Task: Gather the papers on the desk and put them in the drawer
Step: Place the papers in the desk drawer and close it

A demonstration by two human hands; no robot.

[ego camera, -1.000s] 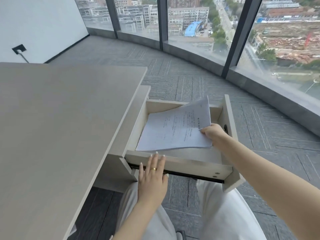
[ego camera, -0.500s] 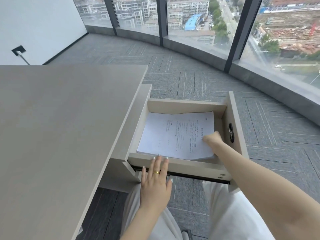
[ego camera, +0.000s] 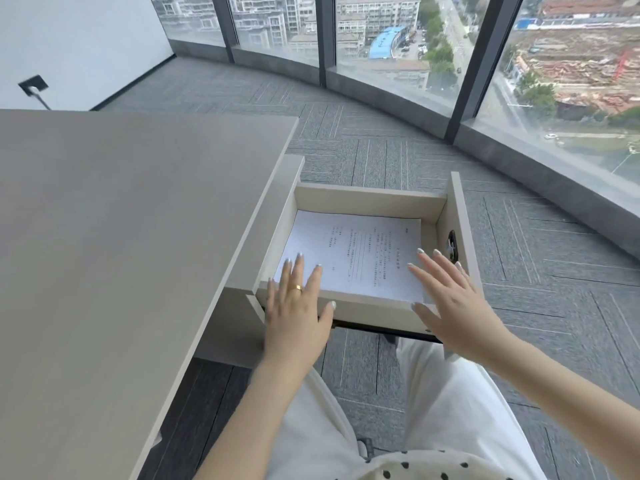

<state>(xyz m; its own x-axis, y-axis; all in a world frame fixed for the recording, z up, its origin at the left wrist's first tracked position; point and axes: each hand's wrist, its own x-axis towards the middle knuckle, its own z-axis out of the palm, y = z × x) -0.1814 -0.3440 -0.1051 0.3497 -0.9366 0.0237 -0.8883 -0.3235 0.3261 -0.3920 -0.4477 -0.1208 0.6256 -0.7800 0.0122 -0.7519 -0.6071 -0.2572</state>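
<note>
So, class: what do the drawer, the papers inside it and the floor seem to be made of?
Drawer: probably laminated board, matte pale beige, with smooth flat panels.
Papers: thin white printer paper, with printed lines of text.
Floor: likely carpet tiles, grey and speckled, with visible square seams.

papers (ego camera: 349, 252) now flat in drawer (ego camera: 369, 199), right hand (ego camera: 450, 299) released, lifted

white printed paper sheets (ego camera: 353, 252) with black text, under the left hand (ego camera: 297, 308) | beige wooden drawer (ego camera: 370, 199) around them | gold ring (ego camera: 296, 288) on that hand | grey striped carpet (ego camera: 519, 271) beyond the right hand (ego camera: 450, 299)
</note>
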